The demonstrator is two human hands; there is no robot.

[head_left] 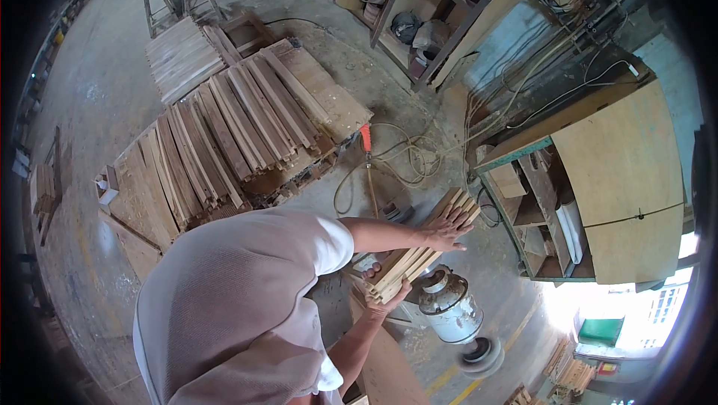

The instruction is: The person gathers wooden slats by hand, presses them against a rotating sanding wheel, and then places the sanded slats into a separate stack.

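Observation:
A bundle of wooden strips (407, 264) is held out in front of my body, slanting up to the right. My left hand (443, 231) lies across the top of its far end, palm down with the fingers stretched out. Around the near end, my right hand (385, 299) is closed, its thumb on one side and fingertips showing on the other. Just beyond the strips is a worn white motor (451, 308), with a round wheel (480, 358) on its shaft.
Many wooden strips lie in rows on a low worktable (340, 106). An orange-handled air hose (366, 138) coils on the floor beside it. An open wooden cabinet (613, 180) stands at right, and shelves (441, 12) with assorted items stand behind.

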